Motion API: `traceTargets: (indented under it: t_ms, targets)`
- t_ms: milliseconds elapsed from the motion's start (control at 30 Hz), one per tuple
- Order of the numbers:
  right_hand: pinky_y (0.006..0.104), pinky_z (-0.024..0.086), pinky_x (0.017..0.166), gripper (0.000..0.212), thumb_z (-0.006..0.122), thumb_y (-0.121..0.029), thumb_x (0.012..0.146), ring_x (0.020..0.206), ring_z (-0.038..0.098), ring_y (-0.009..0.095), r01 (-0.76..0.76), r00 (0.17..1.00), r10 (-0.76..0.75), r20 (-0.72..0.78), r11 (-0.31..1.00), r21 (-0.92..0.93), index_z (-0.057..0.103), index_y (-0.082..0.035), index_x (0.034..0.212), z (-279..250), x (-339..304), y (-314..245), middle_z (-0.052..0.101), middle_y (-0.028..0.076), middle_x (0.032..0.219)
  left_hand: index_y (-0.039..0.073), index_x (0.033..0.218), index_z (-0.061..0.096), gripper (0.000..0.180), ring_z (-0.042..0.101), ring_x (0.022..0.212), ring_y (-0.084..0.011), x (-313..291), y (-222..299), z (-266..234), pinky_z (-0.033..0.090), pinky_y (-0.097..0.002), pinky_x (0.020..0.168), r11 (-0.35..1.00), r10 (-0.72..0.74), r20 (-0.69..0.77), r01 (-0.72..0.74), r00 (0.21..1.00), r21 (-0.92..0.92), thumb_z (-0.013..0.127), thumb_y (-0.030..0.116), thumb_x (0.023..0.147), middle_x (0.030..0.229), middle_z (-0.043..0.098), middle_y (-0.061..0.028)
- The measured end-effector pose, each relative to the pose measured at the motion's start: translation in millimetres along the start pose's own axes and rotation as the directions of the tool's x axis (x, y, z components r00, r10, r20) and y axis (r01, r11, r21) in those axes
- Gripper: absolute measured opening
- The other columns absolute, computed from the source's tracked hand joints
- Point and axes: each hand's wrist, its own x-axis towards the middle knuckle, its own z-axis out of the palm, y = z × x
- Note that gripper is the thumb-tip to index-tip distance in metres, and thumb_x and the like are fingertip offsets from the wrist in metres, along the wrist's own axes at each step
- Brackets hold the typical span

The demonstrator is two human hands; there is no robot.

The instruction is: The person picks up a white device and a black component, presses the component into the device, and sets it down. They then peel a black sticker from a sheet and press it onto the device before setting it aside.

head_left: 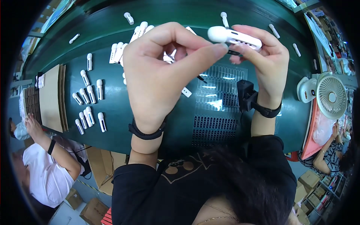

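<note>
In the head view, a white mic [245,39] is held by the right hand [273,56], at the top of the frame, right of the middle. It is pinched between the thumb and the other fingers. Its round head is pointed left, and its long body slopes a bit down to the right. The left hand [155,75] is placed just left; its thumb and first finger are brought close below the head. By the thumb tips, a dark strip [234,53] is seen; whether it is pinched by the left fingers cannot be told. Black stickers [215,128] are laid lower down on the green desk [114,93].
</note>
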Motion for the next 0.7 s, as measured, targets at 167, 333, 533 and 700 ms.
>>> traceTargets:
  t_ms: [167, 333, 533, 700]
  targets:
    - [0.0227, 0.051, 0.058, 0.029, 0.061, 0.008, 0.068, 0.069, 0.061, 0.016, 0.029, 0.999, -0.027, 0.026, 0.995, -0.092, 0.057, 0.008, 0.097, 2.4, -9.5, 1.0, 0.060, 0.015, 0.087, 0.000, 0.066, 0.052, 0.009, 0.045, 0.061, -0.0076, -0.2, -8.0, 12.8, 0.032, -0.0176, 0.059, 0.982, 0.004, 0.044, 0.004, 0.999, -0.188, 0.057, -0.006, 0.069, 0.066, 0.051, -0.0020]
    - [0.0198, 0.047, 0.055, 0.031, 0.067, 0.005, 0.061, 0.066, 0.059, 0.015, 0.451, 0.885, -0.451, 0.113, 0.774, -0.443, 0.060, 0.007, 0.091, -2.4, -10.5, 3.0, 0.061, 0.013, 0.081, 0.002, 0.062, 0.050, 0.012, 0.041, 0.059, -0.0083, -2.1, -5.9, 19.2, 0.029, -0.0192, 0.058, 0.954, -0.048, 0.050, 0.060, 0.998, -0.293, 0.056, -0.006, 0.070, 0.062, 0.047, -0.0006]
    - [0.0172, 0.040, 0.052, 0.035, 0.073, -0.002, 0.057, 0.061, 0.055, 0.011, 0.541, 0.830, -0.520, 0.204, 0.658, -0.524, 0.061, 0.006, 0.089, -0.8, -11.2, -3.8, 0.062, 0.011, 0.075, 0.003, 0.061, 0.049, 0.014, 0.038, 0.057, -0.0065, -3.1, -5.9, 18.6, 0.028, -0.0194, 0.056, 0.959, -0.066, 0.055, 0.078, 0.996, -0.271, 0.056, -0.005, 0.070, 0.060, 0.043, 0.0014]
    - [0.0170, 0.040, 0.052, 0.035, 0.074, -0.004, 0.057, 0.062, 0.056, 0.011, 0.511, 0.851, -0.489, 0.193, 0.683, -0.522, 0.061, 0.006, 0.088, -0.1, -13.9, -5.7, 0.062, 0.011, 0.074, 0.003, 0.061, 0.049, 0.014, 0.038, 0.057, -0.0056, -3.4, -6.8, 16.5, 0.027, -0.0188, 0.056, 0.955, -0.082, 0.076, 0.100, 0.994, -0.278, 0.056, -0.005, 0.070, 0.060, 0.043, 0.0021]
